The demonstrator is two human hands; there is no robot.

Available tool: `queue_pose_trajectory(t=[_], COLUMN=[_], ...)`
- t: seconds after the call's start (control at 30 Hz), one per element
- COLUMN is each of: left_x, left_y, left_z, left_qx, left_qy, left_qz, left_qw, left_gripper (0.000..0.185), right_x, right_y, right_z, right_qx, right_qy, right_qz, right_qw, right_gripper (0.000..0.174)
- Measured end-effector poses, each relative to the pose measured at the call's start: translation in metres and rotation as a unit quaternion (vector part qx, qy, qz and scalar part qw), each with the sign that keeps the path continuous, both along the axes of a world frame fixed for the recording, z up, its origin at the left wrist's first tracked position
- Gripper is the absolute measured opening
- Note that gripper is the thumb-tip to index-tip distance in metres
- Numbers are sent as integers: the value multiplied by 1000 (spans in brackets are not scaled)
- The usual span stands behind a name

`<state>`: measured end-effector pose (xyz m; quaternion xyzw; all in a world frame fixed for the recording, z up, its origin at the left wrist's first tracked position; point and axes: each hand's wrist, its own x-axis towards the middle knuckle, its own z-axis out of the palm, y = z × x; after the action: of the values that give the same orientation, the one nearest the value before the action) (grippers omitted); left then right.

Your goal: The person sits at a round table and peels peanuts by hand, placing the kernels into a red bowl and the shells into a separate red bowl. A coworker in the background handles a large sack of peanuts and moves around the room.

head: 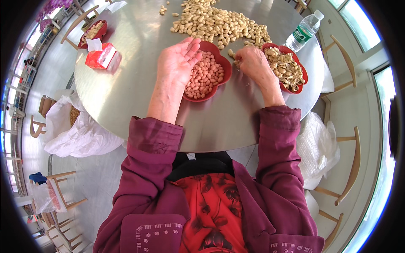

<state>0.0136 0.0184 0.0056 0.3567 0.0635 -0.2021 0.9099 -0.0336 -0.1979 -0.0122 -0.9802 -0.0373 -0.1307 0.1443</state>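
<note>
My left hand (178, 60) is turned palm up, fingers apart and slightly bent, with nothing visible in it. It hovers at the left rim of a red scalloped bowl (227, 68) filled with pink-skinned shelled peanuts (204, 76). To the right of that bowl, my right hand (254, 61) has its thumb and fingers closed on an unshelled peanut (236, 63), partly hidden by the fingertips. A second red bowl (304, 71), heaped with broken peanut shells (286, 69), stands just right of my right wrist. Beyond both hands spreads a pile of unshelled peanuts (218, 23).
On the round metal table (133, 85) stand a plastic water bottle (305, 31), a red tissue pack (101, 57) and another red bowl (102, 30) with peanuts. A white sack (79, 136) sits left of the table. Wooden chairs (351, 170) and bubble wrap (316, 145) are at the right.
</note>
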Motion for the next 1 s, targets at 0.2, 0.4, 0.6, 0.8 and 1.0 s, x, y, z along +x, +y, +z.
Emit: queue_pose_trajectory(t=[0.2,0.4,0.6,0.8,1.0], left_x=[1,1,2,-1,-1], left_y=[0,0,-3,-3,-1], left_z=[-1,-2,-5,-1,-2], left_qx=[10,11,13,-7,-11], left_qy=[-42,-30,-29,-41,-42], left_qz=[7,9,8,-33,-44], left_qw=[999,999,999,999,998], left_gripper=[37,37,33,30,32], right_x=[2,-1,6,-3,-5], right_y=[-3,-5,-3,13,16], right_z=[-1,13,6,22,25], right_qx=[31,164,394,671,715], right_qy=[-28,-42,-5,107,130], right_qz=[-13,-84,-81,35,64], right_qw=[999,982,915,733,684], right_gripper=[17,14,16,20,22])
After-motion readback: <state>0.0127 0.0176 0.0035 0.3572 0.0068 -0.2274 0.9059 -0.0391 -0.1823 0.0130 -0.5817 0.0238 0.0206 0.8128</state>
